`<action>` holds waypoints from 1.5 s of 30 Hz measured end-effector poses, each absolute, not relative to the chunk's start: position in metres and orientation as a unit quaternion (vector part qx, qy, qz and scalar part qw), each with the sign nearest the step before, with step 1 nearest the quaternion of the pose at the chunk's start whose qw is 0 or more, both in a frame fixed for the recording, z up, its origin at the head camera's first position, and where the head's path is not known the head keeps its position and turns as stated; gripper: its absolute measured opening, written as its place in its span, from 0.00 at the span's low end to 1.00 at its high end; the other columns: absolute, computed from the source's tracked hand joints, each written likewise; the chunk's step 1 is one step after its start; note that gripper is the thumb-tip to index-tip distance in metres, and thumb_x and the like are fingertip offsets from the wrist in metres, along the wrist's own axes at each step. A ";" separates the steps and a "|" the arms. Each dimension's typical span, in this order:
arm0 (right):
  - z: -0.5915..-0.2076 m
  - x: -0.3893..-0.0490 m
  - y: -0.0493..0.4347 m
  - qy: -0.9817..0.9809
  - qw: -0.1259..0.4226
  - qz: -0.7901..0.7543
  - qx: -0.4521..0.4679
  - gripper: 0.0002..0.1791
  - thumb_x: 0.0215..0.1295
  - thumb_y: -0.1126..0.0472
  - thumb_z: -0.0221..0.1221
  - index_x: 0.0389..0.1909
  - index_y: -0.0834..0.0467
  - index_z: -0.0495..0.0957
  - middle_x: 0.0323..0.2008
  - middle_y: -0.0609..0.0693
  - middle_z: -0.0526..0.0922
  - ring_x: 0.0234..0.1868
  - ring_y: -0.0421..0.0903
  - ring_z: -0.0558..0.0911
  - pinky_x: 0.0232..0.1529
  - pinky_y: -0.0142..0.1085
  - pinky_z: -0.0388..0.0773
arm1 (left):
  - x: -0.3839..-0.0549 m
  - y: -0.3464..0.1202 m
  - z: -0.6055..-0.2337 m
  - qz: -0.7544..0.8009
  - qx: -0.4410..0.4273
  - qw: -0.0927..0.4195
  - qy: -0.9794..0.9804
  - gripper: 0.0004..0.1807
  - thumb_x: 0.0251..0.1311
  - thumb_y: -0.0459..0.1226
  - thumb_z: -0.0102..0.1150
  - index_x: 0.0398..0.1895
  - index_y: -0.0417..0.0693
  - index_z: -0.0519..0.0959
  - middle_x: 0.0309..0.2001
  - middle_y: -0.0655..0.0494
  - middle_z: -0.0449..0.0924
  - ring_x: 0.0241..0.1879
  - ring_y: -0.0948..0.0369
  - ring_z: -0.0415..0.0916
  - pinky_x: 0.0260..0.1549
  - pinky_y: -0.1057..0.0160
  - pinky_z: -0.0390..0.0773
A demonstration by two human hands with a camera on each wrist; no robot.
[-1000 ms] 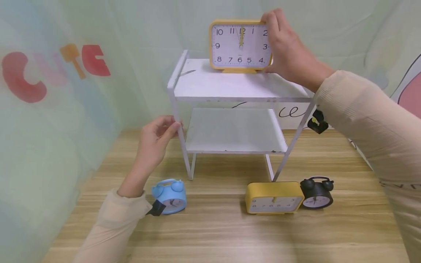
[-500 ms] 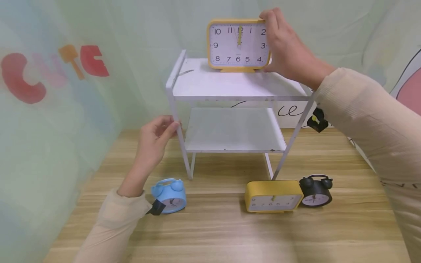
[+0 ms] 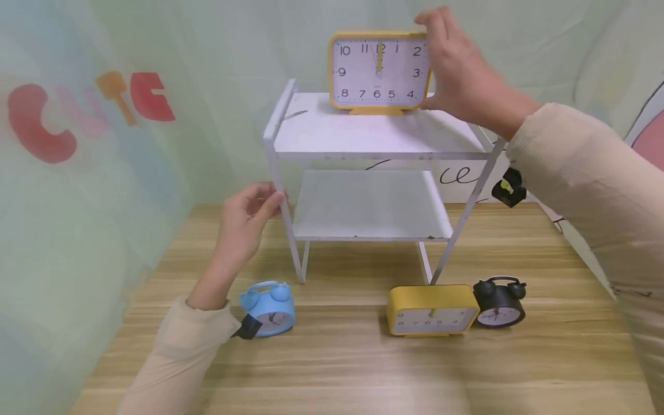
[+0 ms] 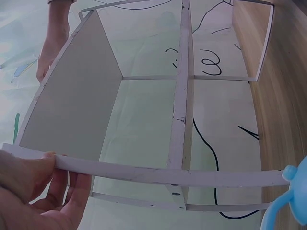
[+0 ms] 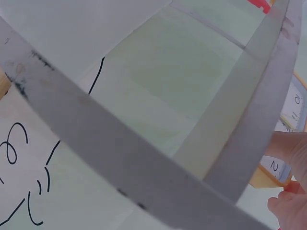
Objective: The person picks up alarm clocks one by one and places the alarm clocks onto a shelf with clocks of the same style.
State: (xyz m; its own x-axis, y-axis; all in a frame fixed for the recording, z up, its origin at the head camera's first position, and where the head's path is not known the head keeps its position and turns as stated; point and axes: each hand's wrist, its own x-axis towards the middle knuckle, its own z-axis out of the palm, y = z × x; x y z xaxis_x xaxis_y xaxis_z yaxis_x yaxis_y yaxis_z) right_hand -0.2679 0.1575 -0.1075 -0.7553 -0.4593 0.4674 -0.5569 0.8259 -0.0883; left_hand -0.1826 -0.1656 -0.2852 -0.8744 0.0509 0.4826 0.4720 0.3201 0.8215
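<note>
Seems placing yellow clock [image 3: 378, 72] | right hand [image 3: 461, 78] wide beside it, should probably withdraw next | left hand [image 3: 245, 219] pinches white rack [image 3: 370, 204]

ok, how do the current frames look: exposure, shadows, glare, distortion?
Head: brightest; soft shadow on the white rack below the right hand, mild sheen on the wooden tabletop, numerals readable on the upper yellow clock. Left wrist: dimmer; a rack post bows, likely wide-angle distortion. Right wrist: also dim; a rack bar looms large and curved across the frame.

2 beige sleeves [image 3: 607, 202], loose cuffs [image 3: 204, 320], black wrist attachments [image 3: 249, 327]
</note>
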 end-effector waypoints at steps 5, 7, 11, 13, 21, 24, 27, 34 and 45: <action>-0.104 -0.261 0.156 -0.927 0.223 0.108 0.281 0.59 0.46 0.75 0.75 0.73 0.66 0.45 0.68 0.63 0.55 0.65 0.60 0.65 0.69 0.45 0.65 | -0.183 -0.166 -0.285 -0.556 -0.163 0.189 -0.793 0.16 0.72 0.38 0.56 0.49 0.31 0.79 0.44 0.42 0.83 0.40 0.61 0.83 0.42 0.66 0.84; -0.101 -0.258 0.155 -0.925 0.229 0.103 0.286 0.58 0.45 0.74 0.75 0.73 0.67 0.47 0.68 0.63 0.55 0.66 0.61 0.65 0.70 0.45 0.65 | -0.184 -0.166 -0.285 -0.556 -0.161 0.189 -0.794 0.16 0.72 0.38 0.56 0.48 0.30 0.79 0.44 0.42 0.83 0.40 0.61 0.83 0.42 0.66 0.84; -0.096 -0.252 0.153 -0.924 0.230 0.098 0.289 0.59 0.43 0.72 0.77 0.71 0.69 0.49 0.68 0.64 0.56 0.66 0.61 0.62 0.72 0.45 0.60 | -0.184 -0.165 -0.285 -0.555 -0.161 0.188 -0.794 0.16 0.72 0.38 0.56 0.49 0.30 0.79 0.44 0.42 0.83 0.41 0.60 0.83 0.43 0.66 0.84; -0.093 -0.249 0.153 -0.927 0.223 0.094 0.286 0.59 0.43 0.71 0.78 0.71 0.69 0.49 0.68 0.65 0.57 0.66 0.61 0.61 0.72 0.45 0.59 | -0.184 -0.165 -0.284 -0.556 -0.161 0.186 -0.794 0.16 0.72 0.38 0.56 0.49 0.30 0.79 0.44 0.42 0.83 0.41 0.60 0.83 0.43 0.66 0.84; -0.083 -0.236 0.154 -0.927 0.204 0.071 0.307 0.51 0.44 0.64 0.80 0.65 0.73 0.60 0.64 0.66 0.64 0.62 0.62 0.63 0.69 0.50 0.62 | -0.184 -0.167 -0.282 -0.555 -0.159 0.183 -0.796 0.17 0.73 0.39 0.56 0.49 0.30 0.79 0.45 0.41 0.83 0.42 0.60 0.82 0.44 0.66 0.83; -0.081 -0.231 0.154 -0.927 0.198 0.061 0.312 0.47 0.44 0.61 0.80 0.62 0.73 0.66 0.60 0.66 0.69 0.58 0.61 0.65 0.64 0.51 0.65 | -0.184 -0.168 -0.282 -0.550 -0.158 0.182 -0.800 0.17 0.73 0.39 0.56 0.50 0.30 0.79 0.45 0.41 0.83 0.42 0.60 0.82 0.44 0.66 0.83; -0.080 -0.224 0.154 -0.928 0.190 0.052 0.317 0.42 0.45 0.59 0.80 0.58 0.72 0.71 0.55 0.65 0.72 0.55 0.60 0.68 0.59 0.52 0.68 | -0.184 -0.169 -0.282 -0.550 -0.161 0.181 -0.799 0.17 0.73 0.39 0.56 0.50 0.30 0.78 0.45 0.41 0.82 0.42 0.60 0.82 0.45 0.63 0.84; -0.081 -0.208 0.156 -0.921 0.166 0.041 0.350 0.29 0.48 0.57 0.78 0.48 0.66 0.78 0.46 0.59 0.80 0.48 0.58 0.74 0.48 0.49 0.76 | -0.185 -0.172 -0.282 -0.559 -0.164 0.182 -0.792 0.16 0.72 0.38 0.56 0.50 0.30 0.78 0.46 0.41 0.82 0.43 0.62 0.81 0.48 0.57 0.83; -0.093 -0.185 0.165 -0.894 0.162 0.050 0.414 0.21 0.50 0.61 0.77 0.41 0.63 0.80 0.40 0.53 0.82 0.40 0.51 0.78 0.40 0.39 0.75 | -0.177 -0.168 -0.284 -0.558 -0.131 0.255 -0.779 0.22 0.67 0.40 0.63 0.56 0.36 0.69 0.42 0.52 0.73 0.42 0.59 0.74 0.43 0.67 0.78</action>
State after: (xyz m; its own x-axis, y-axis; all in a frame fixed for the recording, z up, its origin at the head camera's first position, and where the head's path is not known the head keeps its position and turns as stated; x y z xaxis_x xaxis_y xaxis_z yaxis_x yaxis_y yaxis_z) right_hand -0.1853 0.1651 -0.0934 -0.6046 -0.7243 0.3313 -0.7570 0.6520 0.0439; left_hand -0.1765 -0.1683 -0.2836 -0.8352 -0.0800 0.5441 0.4892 0.3437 0.8016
